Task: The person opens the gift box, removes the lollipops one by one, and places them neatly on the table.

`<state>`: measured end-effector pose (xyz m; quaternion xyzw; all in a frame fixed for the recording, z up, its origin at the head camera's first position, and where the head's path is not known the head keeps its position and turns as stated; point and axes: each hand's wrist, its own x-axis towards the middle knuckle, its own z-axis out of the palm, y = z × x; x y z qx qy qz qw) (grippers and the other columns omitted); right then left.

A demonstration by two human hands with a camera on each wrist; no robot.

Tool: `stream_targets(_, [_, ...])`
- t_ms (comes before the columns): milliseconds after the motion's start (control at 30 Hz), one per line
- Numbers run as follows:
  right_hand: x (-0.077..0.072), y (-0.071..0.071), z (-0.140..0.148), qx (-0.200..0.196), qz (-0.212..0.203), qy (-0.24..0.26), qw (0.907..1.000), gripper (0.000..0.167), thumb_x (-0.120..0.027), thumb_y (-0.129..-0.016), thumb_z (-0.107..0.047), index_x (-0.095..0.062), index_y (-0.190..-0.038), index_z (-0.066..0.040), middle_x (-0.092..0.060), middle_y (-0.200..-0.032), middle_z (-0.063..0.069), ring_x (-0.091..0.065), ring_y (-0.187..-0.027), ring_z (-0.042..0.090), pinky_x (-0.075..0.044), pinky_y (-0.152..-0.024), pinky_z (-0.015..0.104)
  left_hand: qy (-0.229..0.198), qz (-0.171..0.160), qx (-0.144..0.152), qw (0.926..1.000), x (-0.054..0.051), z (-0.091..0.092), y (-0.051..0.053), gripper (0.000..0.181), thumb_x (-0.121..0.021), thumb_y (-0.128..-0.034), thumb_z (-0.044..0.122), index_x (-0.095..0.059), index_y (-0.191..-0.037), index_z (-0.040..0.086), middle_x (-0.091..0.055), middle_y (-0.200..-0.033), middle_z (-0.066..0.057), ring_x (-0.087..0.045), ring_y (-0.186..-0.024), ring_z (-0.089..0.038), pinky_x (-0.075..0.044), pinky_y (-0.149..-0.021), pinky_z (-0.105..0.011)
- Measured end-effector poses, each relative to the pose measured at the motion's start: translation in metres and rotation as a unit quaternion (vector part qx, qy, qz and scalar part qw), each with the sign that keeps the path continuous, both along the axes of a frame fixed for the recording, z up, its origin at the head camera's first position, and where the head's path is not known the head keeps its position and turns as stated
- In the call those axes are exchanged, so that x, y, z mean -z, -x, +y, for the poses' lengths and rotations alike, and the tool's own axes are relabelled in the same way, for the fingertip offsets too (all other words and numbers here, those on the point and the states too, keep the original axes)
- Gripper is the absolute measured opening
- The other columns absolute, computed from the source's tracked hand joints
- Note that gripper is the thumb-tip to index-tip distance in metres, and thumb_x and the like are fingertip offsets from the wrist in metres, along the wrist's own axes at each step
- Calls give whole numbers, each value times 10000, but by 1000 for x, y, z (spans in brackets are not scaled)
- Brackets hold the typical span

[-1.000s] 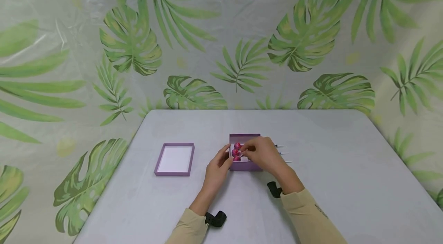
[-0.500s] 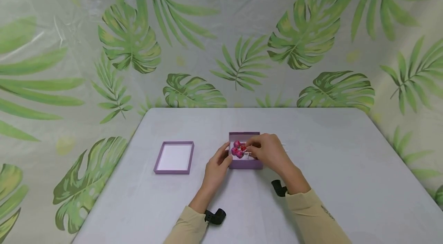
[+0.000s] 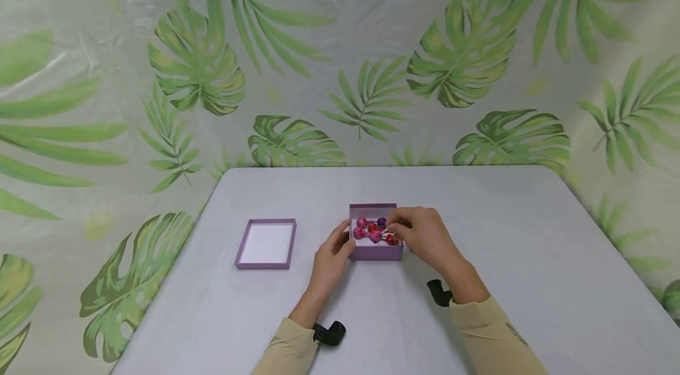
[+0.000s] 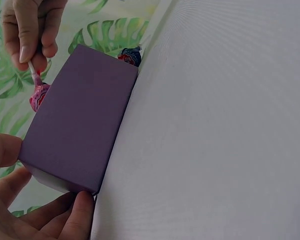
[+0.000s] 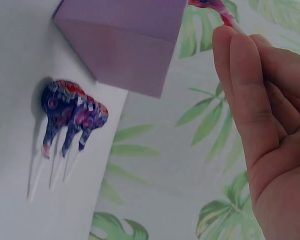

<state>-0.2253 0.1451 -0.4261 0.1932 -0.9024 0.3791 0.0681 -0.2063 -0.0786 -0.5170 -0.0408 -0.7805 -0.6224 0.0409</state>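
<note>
1. You look to be packing sweets, with one more at the point of going in: your right hand (image 3: 425,236) holds a pink-and-red wrapped ball lollipop (image 4: 38,97) by its white stick at the purple open-topped cardboard box (image 3: 376,253), which stands on the white-clothed counter (image 3: 504,233).
2. Your right fingers are pressed together, thumb and index pinching the stick with no visible gap; the others seem to bend in toward your palm.
3. Your left hand (image 3: 329,260) grips the box's left end, its fingers set apart and bent about the corners, tips touching the cardboard.
4. The pinched sweet's head shows partly behind the box wall in the left wrist view; you cannot tell whether it touches those inside. There, pink, red and purple wrapped lollipops (image 3: 359,233) lie clustered, some too hidden for a sure count.
5. Three blue-and-red wrapped lollipops (image 5: 72,107) lie side by side on the counter near the box's right end, sticks pointing away from it.
6. Your next move seems to call for lowering the sweet until it settles, bringing its stick inside the wall, then loosening your pinch. Keep your left grip steady, since a light box could slide. The three outside probably follow, and the shallow purple lid with a white inside (image 3: 265,245), lying well apart to your left, probably comes last.
</note>
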Motion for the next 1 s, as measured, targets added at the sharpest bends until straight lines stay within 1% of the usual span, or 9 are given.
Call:
stream_targets(167, [-8, -4, 7, 61, -49, 177, 9998, 51, -720, -947, -133, -771, -947, -134, -744, -838, 26, -692, -704, 149, -559, -598, 306, -31, -31, -6, 10000, -1, -1, 0, 473, -578, -1030, 322, -505, -1496, 296, -591, -1404, -76, -548, -1301, -238, -485, -1029, -401])
stream_targets(333, [-12, -8, 16, 184, -129, 147, 9996, 60, -720, -949, -147, -779, -956, -135, -730, -819, -49, -684, -715, 128, -562, -626, 317, -58, -45, 11, 10000, -2, -1, 0, 474, -580, -1027, 343, -505, -1493, 309, -593, -1403, -72, -546, -1303, -236, -478, -1037, -409])
stream_targets(400, [-11, -9, 20, 247, -175, 137, 9994, 61, -718, -951, -151, -779, -949, -142, -718, -800, -74, -677, -710, 123, -555, -626, 323, -56, -41, 18, 10000, -1, -1, 0, 470, -580, -1027, 347, -508, -1490, 311, -595, -1399, -75, -548, -1302, -241, -479, -1037, -414])
stream_targets(467, [-11, -11, 23, 290, -233, 190, 9991, 61, -716, -951, -146, -776, -944, -145, -725, -804, -50, -688, -722, 147, -557, -633, 335, -37, -51, 11, 10000, 0, -1, 0, 469, -583, -1026, 342, -510, -1489, 313, -599, -1394, -75, -551, -1298, -242, -481, -1034, -417])
stream_targets(600, [-8, -12, 29, 360, -237, 186, 9989, 61, -718, -950, -146, -777, -951, -163, -747, -864, -6, -710, -775, 165, -565, -668, 337, -79, -32, 7, 10000, 1, 0, 0, 470, -584, -1033, 291, -506, -1495, 272, -596, -1392, -116, -551, -1297, -278, -480, -1033, -446])
stream_targets(667, [-7, -13, 32, 398, -213, 164, 9988, 62, -724, -945, -145, -783, -959, -159, -750, -887, -8, -711, -790, 161, -567, -679, 340, -87, -125, -12, 9999, -2, 1, -1, 472, -580, -1035, 241, -502, -1500, 235, -591, -1392, -146, -551, -1295, -302, -482, -1027, -463])
stream_targets(800, [-6, -15, 36, 476, -233, 142, 9985, 64, -730, -939, -139, -784, -960, -166, -747, -894, -32, -699, -776, 118, -567, -667, 329, -63, -208, -9, 9998, -2, 1, 0, 471, -577, -1035, 268, -503, -1500, 255, -591, -1399, -116, -554, -1295, -268, -492, -1020, -428])
stream_targets(900, [-4, -16, 40, 560, -247, 93, 9981, 60, -724, -946, -153, -780, -963, -168, -741, -885, -38, -687, -762, 103, -567, -657, 318, -69, -106, 5, 9999, -1, 0, 0, 465, -586, -1028, 314, -515, -1487, 299, -596, -1397, -82, -556, -1294, -244, -491, -1022, -414])
stream_targets(1000, [-3, -18, 45, 637, -310, 40, 9975, 72, -711, -959, -177, -776, -985, -161, -743, -889, -9, -690, -768, 129, -566, -660, 326, -115, -34, 13, 9999, -1, 0, -1, 461, -590, -1029, 296, -518, -1484, 286, -595, -1396, -105, -551, -1299, -272, -480, -1031, -446])
